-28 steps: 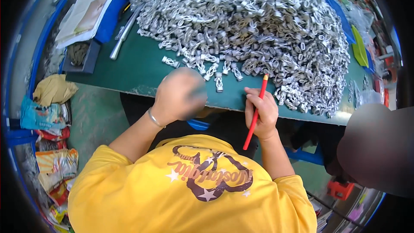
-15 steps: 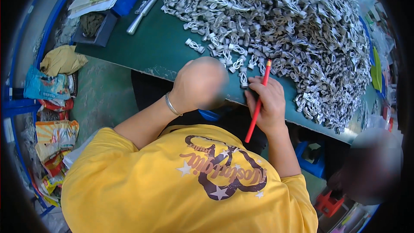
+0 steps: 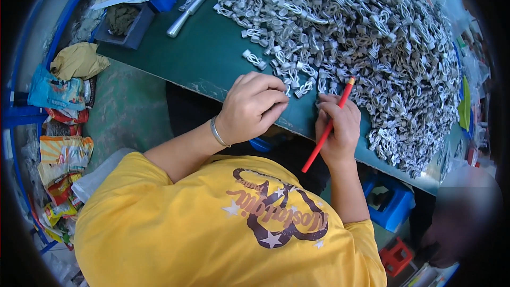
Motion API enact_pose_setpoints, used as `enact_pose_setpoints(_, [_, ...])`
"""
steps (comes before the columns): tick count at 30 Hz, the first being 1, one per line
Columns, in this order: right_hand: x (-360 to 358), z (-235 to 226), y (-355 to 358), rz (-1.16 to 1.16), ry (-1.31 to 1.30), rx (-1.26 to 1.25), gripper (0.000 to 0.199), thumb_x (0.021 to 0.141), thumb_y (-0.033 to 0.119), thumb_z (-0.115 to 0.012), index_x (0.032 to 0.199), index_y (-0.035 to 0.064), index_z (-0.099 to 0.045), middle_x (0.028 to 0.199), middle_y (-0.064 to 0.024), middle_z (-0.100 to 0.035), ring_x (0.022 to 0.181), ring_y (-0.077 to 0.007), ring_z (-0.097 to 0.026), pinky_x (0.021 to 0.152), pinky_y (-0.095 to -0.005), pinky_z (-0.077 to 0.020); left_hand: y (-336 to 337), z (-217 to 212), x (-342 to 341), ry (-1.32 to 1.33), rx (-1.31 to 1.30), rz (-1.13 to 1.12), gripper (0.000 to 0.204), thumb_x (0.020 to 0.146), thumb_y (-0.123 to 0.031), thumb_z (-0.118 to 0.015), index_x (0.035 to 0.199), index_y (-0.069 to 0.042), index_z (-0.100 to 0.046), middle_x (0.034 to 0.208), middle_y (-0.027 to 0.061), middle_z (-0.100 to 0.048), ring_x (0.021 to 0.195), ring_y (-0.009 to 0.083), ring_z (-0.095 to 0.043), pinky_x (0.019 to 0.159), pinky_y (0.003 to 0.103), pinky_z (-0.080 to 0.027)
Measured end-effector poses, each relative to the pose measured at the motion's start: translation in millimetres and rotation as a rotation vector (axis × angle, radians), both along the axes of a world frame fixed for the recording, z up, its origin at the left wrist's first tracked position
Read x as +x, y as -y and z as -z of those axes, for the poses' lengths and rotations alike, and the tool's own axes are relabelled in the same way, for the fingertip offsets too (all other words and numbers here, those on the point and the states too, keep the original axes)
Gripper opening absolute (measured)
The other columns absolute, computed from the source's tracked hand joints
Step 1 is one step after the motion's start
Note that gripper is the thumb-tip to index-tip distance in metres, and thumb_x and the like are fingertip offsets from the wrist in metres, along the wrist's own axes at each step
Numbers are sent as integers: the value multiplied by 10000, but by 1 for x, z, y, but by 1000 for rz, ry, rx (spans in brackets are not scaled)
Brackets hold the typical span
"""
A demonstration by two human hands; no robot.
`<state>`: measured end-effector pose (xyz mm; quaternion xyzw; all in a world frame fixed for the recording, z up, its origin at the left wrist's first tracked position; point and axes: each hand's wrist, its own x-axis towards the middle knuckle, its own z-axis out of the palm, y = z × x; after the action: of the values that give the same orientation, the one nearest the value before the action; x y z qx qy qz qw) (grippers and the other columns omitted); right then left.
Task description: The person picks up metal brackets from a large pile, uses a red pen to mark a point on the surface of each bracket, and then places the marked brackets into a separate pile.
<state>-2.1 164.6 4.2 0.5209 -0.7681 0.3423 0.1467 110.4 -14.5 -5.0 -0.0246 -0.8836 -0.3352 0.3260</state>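
My left hand [image 3: 254, 107], with a silver bangle at its wrist, is over the table's near edge. Its fingers are curled and pressed together; whatever they hold, if anything, is hidden. To its right, my right hand [image 3: 340, 130] grips a red pencil [image 3: 325, 137], which slants with its pale end away from me. The thumb and index fingertips of that hand meet beside a bit of grey, too small to name. Just beyond both hands lie small grey looped pieces with ribbed ends [image 3: 304, 87], strays from a big heap [image 3: 340, 26].
The green tabletop [image 3: 186, 66] carries a metal tube-like tool [image 3: 194, 8] and a grey bin [image 3: 133, 32] at the far left. Bags [image 3: 64, 95] fill a blue rack on the left. A blue stool [image 3: 390, 204] and a red stool [image 3: 396, 256] stand at the lower right.
The view has shifted slightly, so the table sits further right. A looped piece lying by my right fingertips no longer shows there. My right hand still holds the pencil.
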Motion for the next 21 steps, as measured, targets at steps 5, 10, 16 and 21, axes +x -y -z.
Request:
enact_pose_setpoints(5, [5,-8,16,-84,-24,111,223,709,23,-636,919,61,-571,1079,-111,-624,1013,-284,-573,887,-424,-402,18,-16,-4,83,-38,-283,295,708,-89,-680,986,-33,-599,1027,135,-544,942,317,-510,847,382,-396])
enact_pose_setpoints(10, [2,-5,20,-59,-50,68,214,693,32,-660,890,64,-584,992,-86,-634,942,-262,-587,862,-400,-409,32,-8,0,187,49,-160,228,725,-31,-653,949,-30,-610,980,124,-561,924,294,-544,818,356,-436])
enact_pose_setpoints(16, [-3,-25,63,-115,-96,-9,241,690,33,-649,917,57,-573,943,-85,-625,850,-266,-600,725,-360,-424,27,-12,2,66,-14,-232,193,698,-24,-662,888,-41,-627,966,106,-585,916,282,-548,792,350,-435])
enact_pose_setpoints(21, [-9,-15,72,-132,-33,46,203,658,-4,-616,845,49,-559,782,-90,-580,722,-279,-572,625,-364,-426,29,-9,4,128,-30,-225,194,690,-63,-675,878,-46,-635,990,94,-591,924,276,-546,805,373,-423])
